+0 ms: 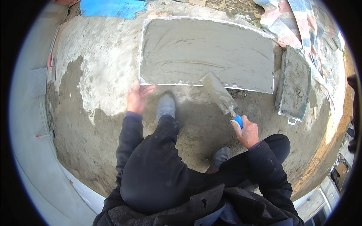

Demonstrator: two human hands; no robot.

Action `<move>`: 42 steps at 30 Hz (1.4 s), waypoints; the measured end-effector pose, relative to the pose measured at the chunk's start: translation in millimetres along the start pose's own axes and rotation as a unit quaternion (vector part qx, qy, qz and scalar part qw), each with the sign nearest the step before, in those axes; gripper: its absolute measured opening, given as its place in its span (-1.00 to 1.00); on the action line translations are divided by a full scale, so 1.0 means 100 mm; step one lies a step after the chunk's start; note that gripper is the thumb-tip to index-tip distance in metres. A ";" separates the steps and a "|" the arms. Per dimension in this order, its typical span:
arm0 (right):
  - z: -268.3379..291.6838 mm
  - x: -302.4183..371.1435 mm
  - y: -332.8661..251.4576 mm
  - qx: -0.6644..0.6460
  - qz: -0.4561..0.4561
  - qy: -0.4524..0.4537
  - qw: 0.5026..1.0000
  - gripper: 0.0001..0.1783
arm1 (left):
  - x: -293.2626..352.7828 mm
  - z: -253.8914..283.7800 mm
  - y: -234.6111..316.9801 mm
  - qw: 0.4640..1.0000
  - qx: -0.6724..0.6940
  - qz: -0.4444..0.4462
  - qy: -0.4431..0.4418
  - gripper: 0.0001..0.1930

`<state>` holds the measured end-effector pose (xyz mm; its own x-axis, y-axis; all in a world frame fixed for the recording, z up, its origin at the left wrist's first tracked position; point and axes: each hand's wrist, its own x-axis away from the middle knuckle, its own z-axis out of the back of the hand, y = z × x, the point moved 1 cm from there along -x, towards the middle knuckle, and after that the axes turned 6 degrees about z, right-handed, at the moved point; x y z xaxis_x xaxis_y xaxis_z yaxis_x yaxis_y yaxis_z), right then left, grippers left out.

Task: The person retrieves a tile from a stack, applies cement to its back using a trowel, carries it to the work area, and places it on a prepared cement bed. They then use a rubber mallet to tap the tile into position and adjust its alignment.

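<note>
A wide rectangular panel [203, 49] lies before me, coated in wet grey mortar with wavy ridges and edged by a thin white rim. At its near left corner is my left hand [137, 98], fingers stretched out and apart beside the rim; whether they touch it I cannot tell. My right hand [249, 132] is wrapped round the blue handle of a trowel [218, 92]. The long mortar-smeared blade points up and left, its tip overlapping the panel's near edge. Where blade and mortar meet, contact is hard to judge.
Right of the panel stands a mortar-caked trough [296, 84] with a white handle. Beside it lies a small tool with a wooden handle [315, 113]. Striped sheeting [286, 19] bunches at the far right, a blue sheet [113, 7] at the far left. A pale wall [28, 124] runs along the left.
</note>
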<state>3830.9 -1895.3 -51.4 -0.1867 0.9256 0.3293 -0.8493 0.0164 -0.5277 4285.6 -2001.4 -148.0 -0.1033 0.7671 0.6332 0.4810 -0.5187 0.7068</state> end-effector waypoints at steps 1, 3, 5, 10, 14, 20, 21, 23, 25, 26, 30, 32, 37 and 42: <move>0.13 0.11 0.13 0.011 0.004 0.002 1.000 -0.50 | -0.01 0.01 -0.01 1.000 0.017 -0.004 -0.024 -0.62; 0.47 0.38 0.44 0.050 -0.022 -0.035 0.998 -0.51 | -0.03 0.05 -0.03 1.000 0.000 0.003 -0.014 -0.60; 0.84 0.68 0.76 0.081 -0.030 -0.011 0.996 -0.51 | -0.06 0.07 -0.04 1.000 -0.011 -0.006 -0.008 -0.62; 1.56 0.99 1.64 0.068 -0.192 0.191 0.960 -0.39 | -0.06 0.08 -0.02 1.000 -0.018 -0.004 0.010 -0.60; 1.74 0.94 2.22 0.001 -0.308 0.220 0.926 -0.28 | -0.08 0.11 0.01 0.999 -0.036 0.011 0.010 -0.55; 1.43 0.88 2.68 -0.186 -0.441 0.197 0.856 -0.25 | -0.11 0.15 0.03 0.998 -0.066 0.015 0.017 -0.44; 1.40 0.86 2.71 -0.194 -0.456 0.195 0.846 -0.25 | -0.11 0.15 0.03 0.997 -0.068 0.018 0.030 -0.43; 1.38 0.81 2.71 -0.161 -0.441 0.188 0.863 -0.26 | -0.10 0.15 0.04 0.997 -0.076 0.018 0.019 -0.42; 1.43 0.78 2.59 -0.210 -0.436 0.200 0.852 -0.27 | -0.09 0.16 0.04 0.997 -0.075 0.019 0.021 -0.43; 1.45 0.79 2.48 -0.272 -0.437 0.215 0.830 -0.28 | -0.08 0.16 0.04 0.997 -0.074 0.021 0.022 -0.44; 1.67 0.81 1.89 -0.373 -0.419 0.145 0.815 -0.32 | -0.08 0.15 0.04 0.997 -0.065 0.029 0.041 -0.48; 1.78 0.72 1.67 -0.374 -0.398 0.091 0.833 -0.32 | -0.07 0.13 0.04 0.997 -0.062 0.029 0.024 -0.51; 1.97 0.31 1.50 -0.309 -0.384 0.012 0.870 -0.32 | -0.05 0.13 0.03 0.998 -0.054 0.023 0.022 -0.53; 2.04 -0.52 1.53 -0.269 -0.345 0.008 0.899 -0.33 | -0.06 0.19 0.01 0.998 -0.050 0.016 0.017 -0.53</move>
<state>3609.9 -2017.6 10.0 0.3038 0.6309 0.7139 -0.3982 0.7648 -0.5064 4303.1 -1999.7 -157.1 -0.1207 0.7373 0.6647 0.3948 -0.5787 0.7136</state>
